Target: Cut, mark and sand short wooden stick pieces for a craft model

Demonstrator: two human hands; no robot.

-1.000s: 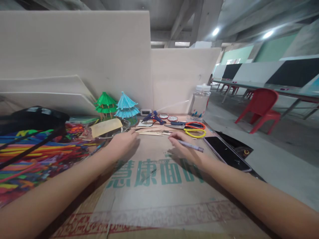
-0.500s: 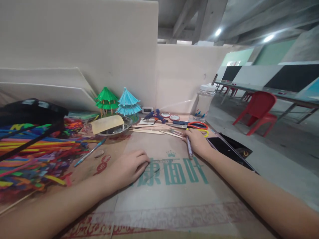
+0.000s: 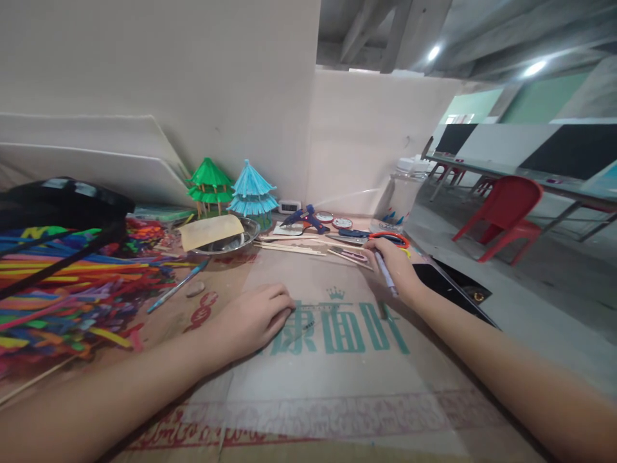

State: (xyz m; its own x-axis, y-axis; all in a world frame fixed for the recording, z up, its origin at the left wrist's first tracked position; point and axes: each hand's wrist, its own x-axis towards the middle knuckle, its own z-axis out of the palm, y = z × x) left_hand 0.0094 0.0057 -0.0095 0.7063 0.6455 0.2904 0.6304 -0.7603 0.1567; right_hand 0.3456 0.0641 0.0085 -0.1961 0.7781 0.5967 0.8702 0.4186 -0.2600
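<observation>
My right hand (image 3: pixel 393 263) is closed round a greyish pen (image 3: pixel 386 275), whose lower end sticks out toward me above the cardboard. Just beyond that hand are scissors with orange handles (image 3: pixel 393 238), partly hidden by the fingers, and thin wooden sticks (image 3: pixel 351 257). My left hand (image 3: pixel 258 315) rests palm down on the printed cardboard (image 3: pixel 318 399), fingers loosely bent and nothing visible in them. To its left lie a light blue pen (image 3: pixel 177 286) and a small round, flat piece (image 3: pixel 195 289).
Colourful pipe cleaners (image 3: pixel 72 289) cover the left side. Behind stand a green model pavilion (image 3: pixel 209 183), a blue one (image 3: pixel 251 190), a metal dish (image 3: pixel 245 239), a glue gun (image 3: pixel 308 218) and a clear bottle (image 3: pixel 398 196). A black phone (image 3: pixel 448 292) lies at the right edge.
The pen in my right hand has tilted, its near end swinging to the right and up. My left hand stays on the cardboard. The camera view has shifted slightly.
</observation>
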